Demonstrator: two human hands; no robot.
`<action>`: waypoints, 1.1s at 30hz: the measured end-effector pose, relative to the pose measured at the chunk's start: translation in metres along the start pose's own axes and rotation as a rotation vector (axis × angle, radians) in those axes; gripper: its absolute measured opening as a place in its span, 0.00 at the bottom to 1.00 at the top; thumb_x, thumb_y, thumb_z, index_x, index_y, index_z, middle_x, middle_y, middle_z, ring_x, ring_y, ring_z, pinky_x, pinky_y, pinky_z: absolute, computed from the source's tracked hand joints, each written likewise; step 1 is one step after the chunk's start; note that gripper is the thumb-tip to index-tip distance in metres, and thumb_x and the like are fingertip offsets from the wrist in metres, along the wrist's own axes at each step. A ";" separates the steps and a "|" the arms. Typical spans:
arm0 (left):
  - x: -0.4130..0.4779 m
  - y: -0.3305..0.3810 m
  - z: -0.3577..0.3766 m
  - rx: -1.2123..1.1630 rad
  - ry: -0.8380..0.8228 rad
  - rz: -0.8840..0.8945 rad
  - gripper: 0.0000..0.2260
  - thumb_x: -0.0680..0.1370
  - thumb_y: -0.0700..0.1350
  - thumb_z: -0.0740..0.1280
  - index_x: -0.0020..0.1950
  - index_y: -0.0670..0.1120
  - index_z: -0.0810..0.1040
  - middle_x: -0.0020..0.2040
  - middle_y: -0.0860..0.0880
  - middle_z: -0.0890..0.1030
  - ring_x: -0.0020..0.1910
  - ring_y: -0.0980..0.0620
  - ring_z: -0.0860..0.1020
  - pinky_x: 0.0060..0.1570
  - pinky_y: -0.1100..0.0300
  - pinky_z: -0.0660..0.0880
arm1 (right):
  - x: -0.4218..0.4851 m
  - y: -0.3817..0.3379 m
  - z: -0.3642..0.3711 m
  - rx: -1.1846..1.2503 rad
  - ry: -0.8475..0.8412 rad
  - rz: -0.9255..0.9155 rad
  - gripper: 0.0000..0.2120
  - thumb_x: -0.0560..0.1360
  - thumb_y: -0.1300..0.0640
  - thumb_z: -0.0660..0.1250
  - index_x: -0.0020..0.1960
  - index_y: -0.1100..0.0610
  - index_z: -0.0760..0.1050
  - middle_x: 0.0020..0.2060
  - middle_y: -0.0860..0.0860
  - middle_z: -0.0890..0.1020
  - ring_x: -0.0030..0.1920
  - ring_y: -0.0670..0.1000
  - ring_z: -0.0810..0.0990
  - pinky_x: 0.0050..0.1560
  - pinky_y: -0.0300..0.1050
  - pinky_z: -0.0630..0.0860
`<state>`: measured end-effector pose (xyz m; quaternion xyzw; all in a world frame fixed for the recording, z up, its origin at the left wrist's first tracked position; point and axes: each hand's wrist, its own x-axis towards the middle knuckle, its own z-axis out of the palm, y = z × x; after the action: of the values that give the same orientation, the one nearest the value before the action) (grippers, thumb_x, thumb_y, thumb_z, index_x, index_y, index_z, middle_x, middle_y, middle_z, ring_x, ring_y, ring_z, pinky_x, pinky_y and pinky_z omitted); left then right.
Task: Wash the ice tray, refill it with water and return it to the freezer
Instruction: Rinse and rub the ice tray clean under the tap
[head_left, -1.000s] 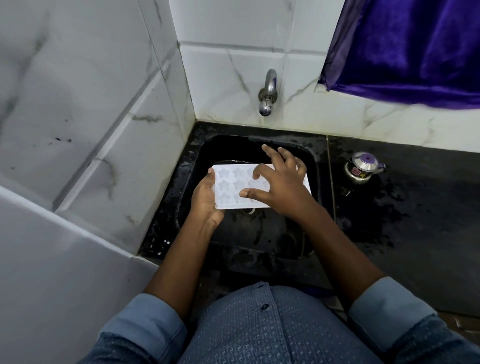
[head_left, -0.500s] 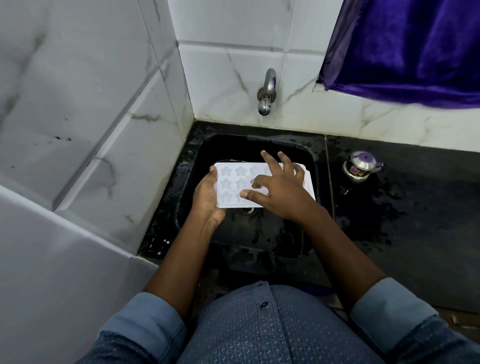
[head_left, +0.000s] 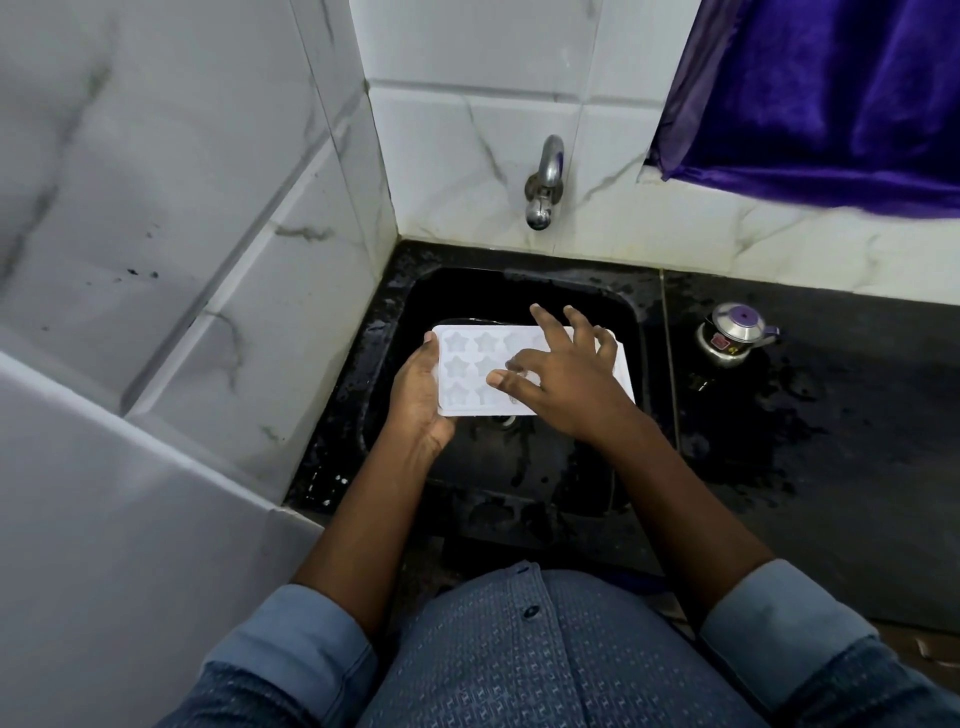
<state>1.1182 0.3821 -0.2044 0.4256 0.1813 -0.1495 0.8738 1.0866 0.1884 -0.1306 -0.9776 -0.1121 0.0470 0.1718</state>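
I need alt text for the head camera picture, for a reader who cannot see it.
A person holds a white ice tray with star-shaped moulds over a black sink: the left hand grips its left end, the right hand lies spread on top. A steel tap is on the tiled wall above.

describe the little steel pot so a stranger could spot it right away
Find the black sink in the corner of the white tiled walls, then the black counter to its right. The pot stands there toward the back, below the purple curtain. Small and shiny with a purple knob on its lid, it is the only metal thing on the counter.
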 end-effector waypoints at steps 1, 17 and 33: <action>0.000 0.000 0.000 0.002 0.001 0.002 0.29 0.85 0.62 0.62 0.75 0.40 0.76 0.68 0.34 0.82 0.66 0.31 0.81 0.67 0.27 0.74 | 0.000 -0.001 0.000 0.003 -0.004 -0.003 0.34 0.76 0.22 0.49 0.56 0.43 0.84 0.85 0.49 0.52 0.83 0.56 0.41 0.77 0.65 0.39; -0.001 -0.001 0.007 0.012 0.014 0.003 0.28 0.86 0.60 0.60 0.74 0.38 0.76 0.66 0.34 0.82 0.65 0.31 0.82 0.67 0.28 0.74 | 0.006 -0.002 -0.001 -0.015 0.014 0.007 0.33 0.78 0.23 0.50 0.50 0.44 0.85 0.85 0.49 0.52 0.83 0.56 0.43 0.78 0.65 0.41; -0.001 0.001 0.010 0.013 -0.011 -0.010 0.27 0.87 0.60 0.58 0.74 0.40 0.77 0.66 0.35 0.83 0.65 0.32 0.82 0.68 0.28 0.74 | 0.005 -0.001 -0.002 -0.001 0.009 -0.007 0.35 0.77 0.22 0.48 0.44 0.45 0.84 0.84 0.48 0.55 0.83 0.56 0.44 0.78 0.64 0.42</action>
<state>1.1196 0.3752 -0.1977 0.4295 0.1776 -0.1576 0.8713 1.0914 0.1901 -0.1289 -0.9775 -0.1147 0.0421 0.1718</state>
